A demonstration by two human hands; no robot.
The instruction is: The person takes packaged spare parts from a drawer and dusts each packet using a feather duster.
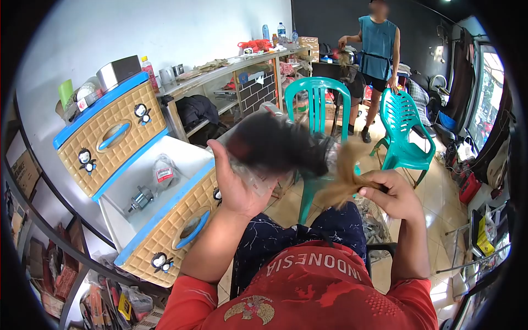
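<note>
My right hand (393, 193) is closed, thumb and fingers pinching a crumpled brown cloth or paper-like strip (345, 179). A dark, motion-blurred bulky object (280, 144), partly in clear plastic, reaches from this strip across to my left hand; its kind cannot be made out. My left hand (242, 190) is palm up with the thumb spread wide. Its other fingers are partly hidden behind the dark object and the clear plastic (256, 179), so I cannot tell how firmly they touch it.
At left an open drawer (190, 151) holds a metal part (141, 199) and a labelled plastic bag (165, 171). Green plastic chairs (317, 88) (407, 132) stand ahead. Beyond them, a person (378, 47) in a blue sleeveless top stands near a cluttered shelf counter (220, 71).
</note>
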